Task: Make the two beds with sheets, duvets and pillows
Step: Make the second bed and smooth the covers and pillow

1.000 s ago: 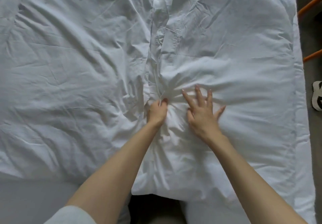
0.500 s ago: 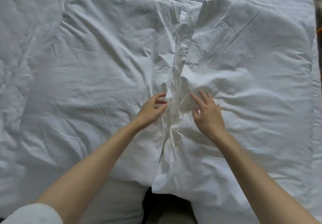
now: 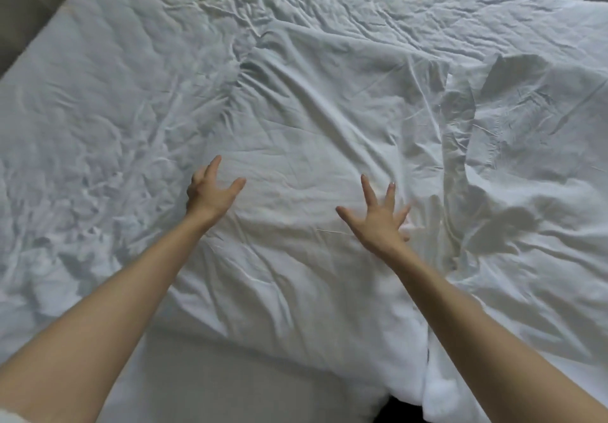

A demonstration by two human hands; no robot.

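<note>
My hands have let go — left hand [image 3: 210,192] and right hand [image 3: 378,222] spread wide, empty, over the pillow [image 3: 312,146] at 12 o'clock — ready to smooth it.

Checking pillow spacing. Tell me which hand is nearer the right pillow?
Right. The right hand sits at the right pillow's edge; the left hand is farther left, over the other pillow.

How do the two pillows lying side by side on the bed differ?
The left pillow lies flat and fairly smooth; the right pillow is rumpled, with deeper folds and shadows. Both open hands, left hand and right hand, are spread over the left pillow, neither over the right pillow. Both pillows are white.
</note>
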